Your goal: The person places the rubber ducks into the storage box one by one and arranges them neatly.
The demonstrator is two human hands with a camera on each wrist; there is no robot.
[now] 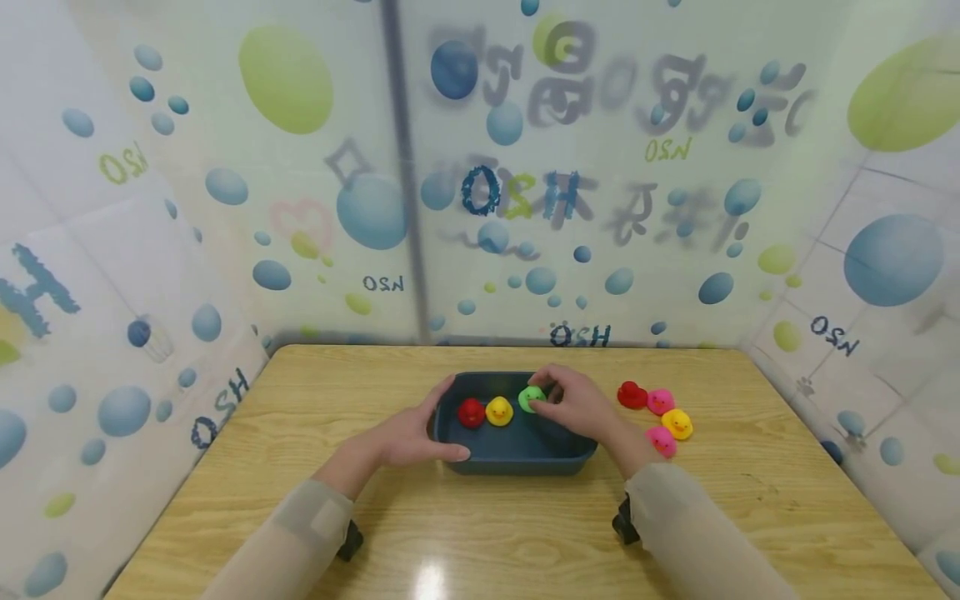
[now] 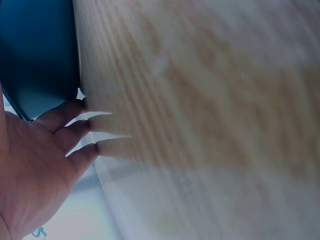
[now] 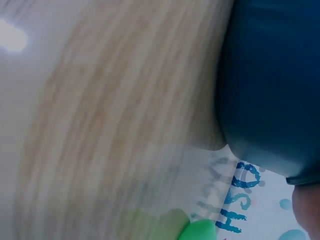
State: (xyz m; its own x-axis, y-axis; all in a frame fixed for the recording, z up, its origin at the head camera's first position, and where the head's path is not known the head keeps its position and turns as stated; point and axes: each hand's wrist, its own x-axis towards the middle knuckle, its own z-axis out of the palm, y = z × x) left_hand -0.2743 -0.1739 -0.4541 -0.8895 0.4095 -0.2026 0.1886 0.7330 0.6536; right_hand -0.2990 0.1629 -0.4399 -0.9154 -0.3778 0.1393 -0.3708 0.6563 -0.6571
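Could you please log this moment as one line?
left hand: touching bin | right hand: pinching green duck | inside bin: red duck, yellow duck | right of bin: four ducks

A glossy, pale-yellow, wood-grained table (image 1: 360, 379) carries a dark-blue, round-cornered rectangular tray (image 1: 517, 467). At the tray's three o'clock clusters a group: a small red toy duck (image 1: 632, 395) at ten, a bright-pink toy duck (image 1: 661, 402) at twelve, a yellow toy duck (image 1: 677, 424) at four, a second bright-pink toy duck (image 1: 662, 441) at six.

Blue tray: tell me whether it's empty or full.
Neither, only partly filled: the red duck and yellow duck sit inside the blue tray, with bare floor beside them.
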